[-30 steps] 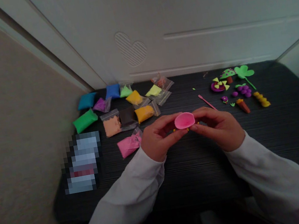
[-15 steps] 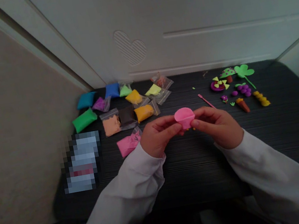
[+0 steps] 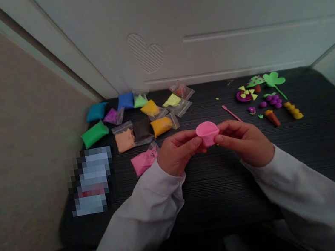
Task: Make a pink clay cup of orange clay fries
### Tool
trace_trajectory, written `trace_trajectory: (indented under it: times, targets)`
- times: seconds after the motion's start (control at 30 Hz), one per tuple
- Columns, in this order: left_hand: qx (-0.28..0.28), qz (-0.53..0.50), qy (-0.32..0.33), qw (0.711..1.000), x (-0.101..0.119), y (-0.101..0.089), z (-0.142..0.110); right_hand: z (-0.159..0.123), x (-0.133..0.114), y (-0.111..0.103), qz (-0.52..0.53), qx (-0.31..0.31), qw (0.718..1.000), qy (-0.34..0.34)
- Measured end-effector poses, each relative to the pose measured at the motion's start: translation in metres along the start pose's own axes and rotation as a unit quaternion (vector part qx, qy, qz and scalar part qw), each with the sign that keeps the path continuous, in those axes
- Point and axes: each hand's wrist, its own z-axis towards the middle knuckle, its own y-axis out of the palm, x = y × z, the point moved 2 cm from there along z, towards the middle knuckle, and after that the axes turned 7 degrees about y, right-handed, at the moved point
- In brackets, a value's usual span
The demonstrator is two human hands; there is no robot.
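A small pink clay cup point(image 3: 209, 137), its round mouth facing up and towards me, is held above the black table point(image 3: 199, 197). My left hand point(image 3: 178, 151) pinches its left side between thumb and fingers. On its right side my right hand point(image 3: 245, 141) does the same, the thumb pressed near the rim. The fingers behind the cup are partly hidden. A bit of yellow shows just under the cup; I cannot tell what it is. Beyond my right fingers lies a pink modelling tool point(image 3: 231, 112). Left of my left hand rests a bag of pink clay point(image 3: 144, 160).
Several bags of coloured clay, including a green one point(image 3: 94, 134) and a black one point(image 3: 142, 130), lie at the back left. A blurred-out phone-like object point(image 3: 94, 180) is at the left edge. Clay grapes point(image 3: 274, 100) and a green clay flower point(image 3: 273, 79) sit at right. A white panel point(image 3: 223, 59) stands behind.
The pink cup has tipped slightly, so more of its front wall shows and its mouth looks rounder. Both hands stay almost in place, still holding it.
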Motion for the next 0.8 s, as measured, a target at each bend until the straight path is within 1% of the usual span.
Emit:
trace_trajectory:
  times: [0.13, 0.23, 0.37, 0.53, 0.6, 0.7, 0.8]
  targets:
    - [-0.01, -0.006, -0.008, 1.0, 0.0007, 0.0006, -0.0005, -0.0005, 0.0003, -0.0008, -0.008, -0.002, 1.0, -0.002]
    - [0.004, -0.001, -0.002, 1.0, 0.0, 0.0008, 0.0002, -0.0008, 0.0004, 0.0, -0.009, -0.011, 1.0, -0.005]
    - [0.014, -0.001, 0.003, 1.0, -0.0007, 0.0005, 0.0004, -0.0011, 0.0006, 0.0004, -0.018, -0.004, 1.0, 0.0]
    - [-0.006, -0.009, -0.008, 1.0, 0.0, 0.0004, -0.0008, -0.0016, -0.0004, 0.0009, -0.028, 0.0, 1.0, 0.001]
    - [-0.003, -0.001, -0.008, 1.0, -0.0001, 0.0007, -0.0007, -0.0017, -0.0007, 0.0009, -0.038, 0.0, 0.999, 0.002]
    - [0.015, 0.015, 0.005, 1.0, -0.0013, 0.0, 0.0007, -0.0015, -0.0008, 0.0006, -0.058, 0.001, 0.998, 0.001]
    - [0.02, 0.053, 0.042, 0.998, -0.0025, -0.0032, 0.0027, -0.0011, -0.0011, 0.0002, -0.078, 0.007, 0.997, -0.01]
